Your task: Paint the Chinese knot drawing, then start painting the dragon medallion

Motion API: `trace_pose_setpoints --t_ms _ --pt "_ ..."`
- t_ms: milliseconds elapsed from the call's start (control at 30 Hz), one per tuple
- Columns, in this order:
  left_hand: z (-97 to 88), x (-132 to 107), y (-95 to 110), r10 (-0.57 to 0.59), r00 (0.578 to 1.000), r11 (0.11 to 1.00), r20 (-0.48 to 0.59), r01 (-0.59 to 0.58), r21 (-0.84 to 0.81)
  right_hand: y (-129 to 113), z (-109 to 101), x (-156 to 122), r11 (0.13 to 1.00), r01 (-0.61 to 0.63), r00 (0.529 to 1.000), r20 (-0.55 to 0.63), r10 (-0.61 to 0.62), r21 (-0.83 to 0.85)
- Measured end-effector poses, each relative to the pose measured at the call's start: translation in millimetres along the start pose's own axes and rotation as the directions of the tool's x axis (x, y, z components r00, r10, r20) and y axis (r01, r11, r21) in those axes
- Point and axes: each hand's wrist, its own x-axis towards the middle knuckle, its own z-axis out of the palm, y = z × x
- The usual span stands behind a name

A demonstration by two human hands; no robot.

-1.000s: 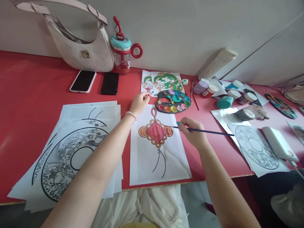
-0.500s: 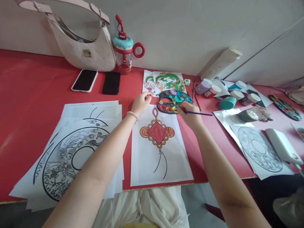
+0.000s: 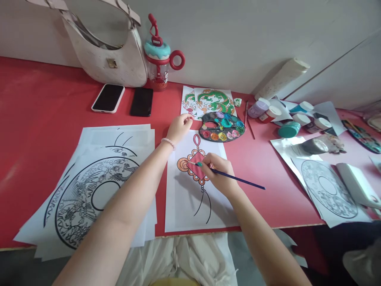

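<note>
My right hand (image 3: 219,171) is closed around a dark blue paintbrush (image 3: 238,178), its tip at the left part of a knot drawing's red diamond. That drawing, with orange loops and a red top loop, is on a white sheet (image 3: 181,214) in front of me. My left hand (image 3: 180,128) rests by the sheet's top left corner, fingers curled in; whether they hold anything is hidden. Just beyond the sheet lies a black paint palette (image 3: 205,124) with wells of several colours. Behind it are painted green dragon pictures (image 3: 216,100).
Uncoloured printed sheets (image 3: 98,190) lie at the left. Two phones (image 3: 108,98), a white handbag (image 3: 110,67) and a cup with a straw (image 3: 159,65) stand farther back. Paint jars (image 3: 289,129), a paper roll (image 3: 282,78) and a white device (image 3: 357,182) are at the right.
My right hand has come from the palette down to the drawing, bringing the paintbrush tip onto it. My left hand stays near the sheet's top corner.
</note>
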Motion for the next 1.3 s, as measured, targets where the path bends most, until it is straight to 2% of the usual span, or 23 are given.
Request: trace_pose_setpoints --t_ms 167,400,567,733,900,1067,1233,1300 --pt "-0.5 0.0 1.2 0.001 1.000 1.000 0.004 -0.001 -0.001 0.8 5.1 3.0 0.996 0.080 0.997 0.017 -0.079 -0.032" --pt "0.2 1.3 -0.5 0.004 1.000 1.000 0.008 -0.004 0.010 2.0 7.2 -0.4 0.996 0.091 0.989 0.114 -0.089 -0.017" --pt "0.5 0.8 0.2 -0.002 1.000 1.000 0.003 0.002 0.001 4.1 6.2 -0.8 0.999 0.045 0.998 0.046 -0.044 -0.019" --pt "0.3 1.1 0.0 -0.005 1.000 1.000 0.010 0.005 0.007 6.6 4.9 -2.1 0.999 0.000 0.991 0.133 -0.005 0.035" --pt "1.0 1.8 -1.3 -0.001 1.000 1.000 0.005 0.001 0.009 7.1 4.5 -1.2 0.998 -0.060 0.996 0.062 0.058 0.035" --pt "0.9 1.7 -0.4 0.008 1.000 1.000 0.008 -0.008 0.009 6.9 3.8 -1.1 0.995 -0.075 0.984 0.164 0.063 0.063" --pt "1.1 1.4 -1.1 0.004 1.000 1.000 0.008 -0.004 -0.004 7.5 3.7 -0.8 0.994 -0.092 0.993 0.084 0.086 0.066" --pt "1.4 1.3 -1.5 0.013 1.000 1.000 -0.001 -0.013 0.001 7.7 4.1 -0.4 0.995 -0.081 0.991 0.108 0.076 0.049"
